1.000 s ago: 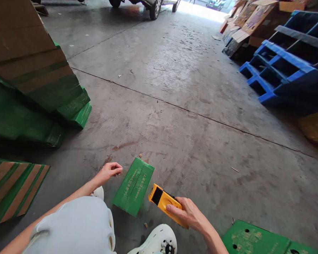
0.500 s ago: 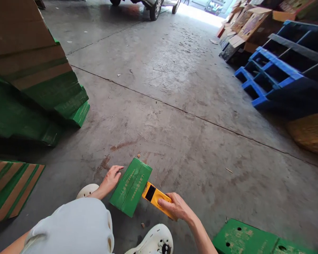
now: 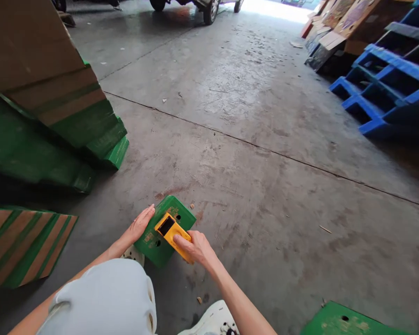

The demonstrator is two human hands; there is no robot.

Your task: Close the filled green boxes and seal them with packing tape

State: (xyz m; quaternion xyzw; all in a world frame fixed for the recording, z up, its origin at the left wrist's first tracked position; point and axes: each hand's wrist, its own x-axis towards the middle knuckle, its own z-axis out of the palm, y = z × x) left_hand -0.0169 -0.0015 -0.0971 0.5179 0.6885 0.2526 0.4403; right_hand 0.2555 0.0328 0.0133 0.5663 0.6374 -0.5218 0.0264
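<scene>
A small green cardboard box (image 3: 162, 253) stands on the floor in front of my knees, a face with two round holes turned up. Against its left side lies my left hand (image 3: 142, 224), fingers stretched out flat along the edge. My right hand (image 3: 194, 247) is closed around a yellow hand-held tool (image 3: 176, 235) with a dark rectangular window near its front end. The tool lies across the box's upper face, between the two holes; whether it presses on the cardboard I cannot tell. Its exact kind is unclear.
Green and brown cartons (image 3: 101, 123) stack up at left, with a striped carton (image 3: 31, 242) below them. Another green box (image 3: 349, 321) is at the lower right. Blue pallets (image 3: 387, 83) stand at right. A vehicle's wheel (image 3: 211, 11) shows at the back.
The box has turned, so its face with holes is up instead of the seamed, printed one. My left hand has come against it. The tool has moved left, over the box.
</scene>
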